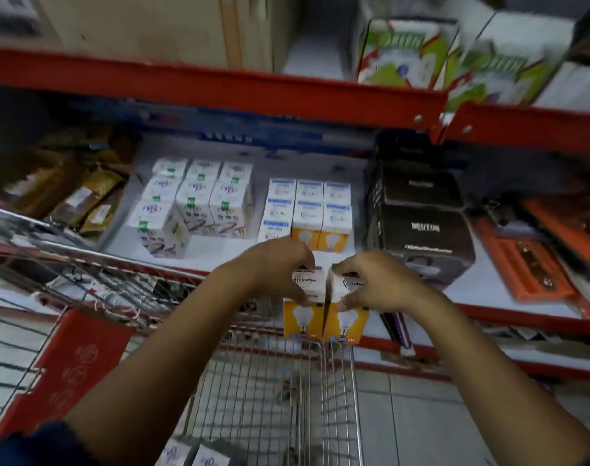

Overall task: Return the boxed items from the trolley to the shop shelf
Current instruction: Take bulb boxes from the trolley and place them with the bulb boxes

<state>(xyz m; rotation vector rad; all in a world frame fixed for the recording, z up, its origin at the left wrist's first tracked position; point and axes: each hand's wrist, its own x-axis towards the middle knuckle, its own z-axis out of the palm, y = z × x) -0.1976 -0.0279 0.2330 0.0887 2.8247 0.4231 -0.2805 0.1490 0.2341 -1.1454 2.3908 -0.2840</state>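
I hold two white-and-yellow bulb boxes side by side above the trolley's far end. My left hand (280, 267) grips the left bulb box (303, 317) by its top, and my right hand (377, 284) grips the right bulb box (349, 322). The two boxes touch along one edge, just in front of the red lip of the shop shelf (172, 265). On that shelf stands a block of matching bulb boxes (307, 210). The wire trolley (270, 391) is below my arms, with a few white boxes (192, 455) at its near end.
White boxes with green labels (196, 200) stand left of the bulb block. Black cartons (421, 227) stand to its right, with orange packs (529, 260) beyond. Brown packets (81, 203) lie at far left. An upper red shelf (219, 85) carries cartons. A red card (75, 371) leans in the trolley.
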